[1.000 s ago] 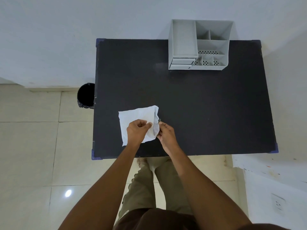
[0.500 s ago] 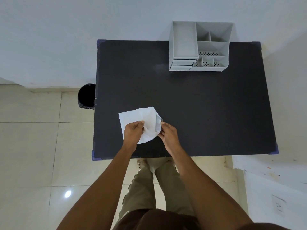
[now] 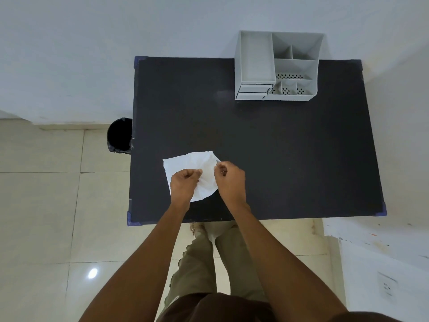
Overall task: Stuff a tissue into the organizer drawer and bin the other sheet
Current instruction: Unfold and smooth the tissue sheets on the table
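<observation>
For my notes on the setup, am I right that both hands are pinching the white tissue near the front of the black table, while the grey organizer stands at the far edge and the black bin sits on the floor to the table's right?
Not quite: the head view shows the black bin on the floor at the black table's left side, not its right. The rest holds: the left hand and right hand pinch the white tissue near the front, and the grey organizer stands at the far edge.

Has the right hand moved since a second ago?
Yes. The right hand has slid slightly rightward along the table, pulling the tissue edge away from the left hand.
</observation>
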